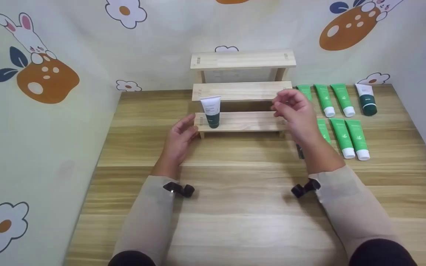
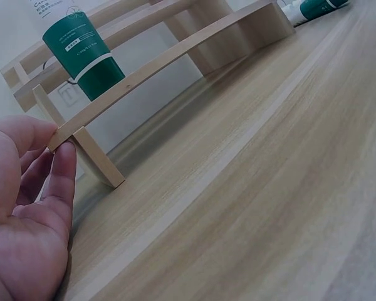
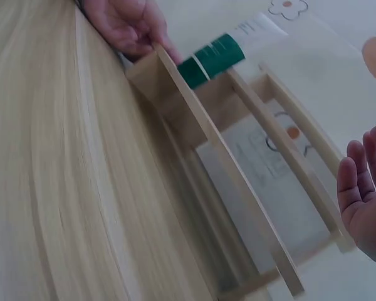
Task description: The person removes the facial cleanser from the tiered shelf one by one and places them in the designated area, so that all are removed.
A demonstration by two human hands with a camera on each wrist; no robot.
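Note:
My left hand [image 1: 179, 142] pinches the left end of the lowest step of a three-tier wooden display stand [image 1: 250, 122]; the left wrist view shows fingers on both sides of the board. On that step, near its left end, a white and dark green squeeze tube [image 1: 213, 112] stands upright on its cap. My right hand [image 1: 298, 116] hovers by the stand's right end, fingers loosely bent and nothing between them. Seen from the right wrist, the same hand [image 3: 370, 194] is apart from the boards.
Right of the stand, several green tubes with white caps [image 1: 342, 99] lie in two rows on the wooden table [image 1: 235, 221]. Another white and dark green tube [image 1: 367, 99] lies at the far right. My right arm partly covers some tubes. A patterned cloth wall [image 1: 161, 44] stands behind.

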